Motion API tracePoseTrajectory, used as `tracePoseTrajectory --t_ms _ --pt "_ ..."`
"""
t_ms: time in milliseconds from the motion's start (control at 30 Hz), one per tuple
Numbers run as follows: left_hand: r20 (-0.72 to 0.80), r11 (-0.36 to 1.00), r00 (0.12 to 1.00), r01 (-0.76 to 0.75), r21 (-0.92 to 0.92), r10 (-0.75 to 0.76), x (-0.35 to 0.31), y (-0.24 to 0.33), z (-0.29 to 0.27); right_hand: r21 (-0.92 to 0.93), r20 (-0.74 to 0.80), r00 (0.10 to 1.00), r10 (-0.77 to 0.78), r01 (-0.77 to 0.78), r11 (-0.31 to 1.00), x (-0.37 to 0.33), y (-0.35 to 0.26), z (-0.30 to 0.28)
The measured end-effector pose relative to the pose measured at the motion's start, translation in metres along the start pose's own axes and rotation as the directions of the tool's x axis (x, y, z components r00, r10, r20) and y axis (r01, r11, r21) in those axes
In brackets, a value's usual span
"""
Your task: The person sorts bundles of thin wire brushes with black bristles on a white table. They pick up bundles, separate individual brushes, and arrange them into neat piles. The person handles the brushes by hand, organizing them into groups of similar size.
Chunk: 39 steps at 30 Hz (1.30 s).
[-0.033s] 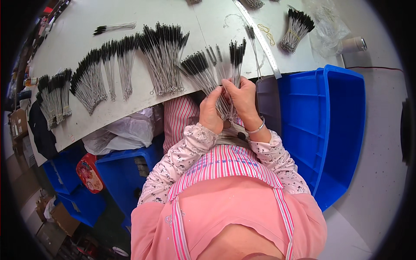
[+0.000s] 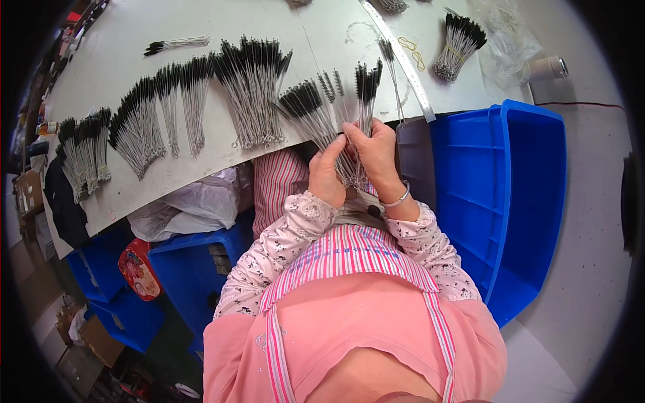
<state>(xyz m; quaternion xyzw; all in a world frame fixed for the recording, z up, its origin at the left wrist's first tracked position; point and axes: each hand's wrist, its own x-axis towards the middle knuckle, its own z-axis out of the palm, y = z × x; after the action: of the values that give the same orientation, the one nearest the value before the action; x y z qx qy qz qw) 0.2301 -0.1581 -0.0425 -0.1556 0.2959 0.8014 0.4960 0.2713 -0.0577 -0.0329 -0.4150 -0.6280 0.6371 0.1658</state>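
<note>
My left hand (image 2: 327,176) is closed around a fanned bunch of thin wire tube brushes (image 2: 302,99), their black bristle ends up and looped wire ends down. Close beside it, my right hand (image 2: 377,153) grips a smaller bunch of black-bristled tube brushes (image 2: 367,84). Between the two bunches, a pair of sparser-looking brushes (image 2: 328,86) stands up; which hand has them I cannot tell. Both hands are over my lap at the table's front edge, thumbs near each other. Some fingertips are hidden behind the wires.
Several piles of tube brushes (image 2: 252,94) lie along the white table (image 2: 201,134) to the left. A steel ruler (image 2: 403,64), one loose brush (image 2: 394,74), yellow rubber bands (image 2: 412,54) and a tied bundle (image 2: 459,48) lie at right. A large blue bin (image 2: 470,195) stands beside my right arm.
</note>
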Motion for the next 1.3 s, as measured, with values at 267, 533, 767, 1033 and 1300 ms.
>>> tracePoseTrajectory --t_ms 267,533,767,1033,1300 --pt "-0.057 0.991 0.998 -0.028 0.133 0.035 0.000 -0.006 0.005 0.109 -0.022 1.000 -0.017 0.020 0.994 0.000 0.004 0.001" --pt "-0.226 0.985 0.969 -0.069 0.155 0.104 0.003 -0.009 0.013 0.330 -0.035 0.999 -0.019 0.030 0.943 -0.003 -0.003 0.001" --pt "-0.265 0.984 0.956 -0.084 0.158 0.124 0.005 -0.012 0.016 0.214 0.032 0.998 -0.048 0.040 0.976 -0.005 -0.010 0.000" --pt "-0.276 0.970 0.950 -0.082 0.229 0.145 0.006 -0.013 0.021 0.254 0.083 0.996 0.015 -0.036 0.967 -0.002 -0.013 -0.010" --pt "-0.221 0.941 0.941 -0.189 0.282 0.255 0.007 -0.016 0.030 0.420 0.158 0.981 0.109 -0.166 0.892 -0.007 -0.043 -0.024"
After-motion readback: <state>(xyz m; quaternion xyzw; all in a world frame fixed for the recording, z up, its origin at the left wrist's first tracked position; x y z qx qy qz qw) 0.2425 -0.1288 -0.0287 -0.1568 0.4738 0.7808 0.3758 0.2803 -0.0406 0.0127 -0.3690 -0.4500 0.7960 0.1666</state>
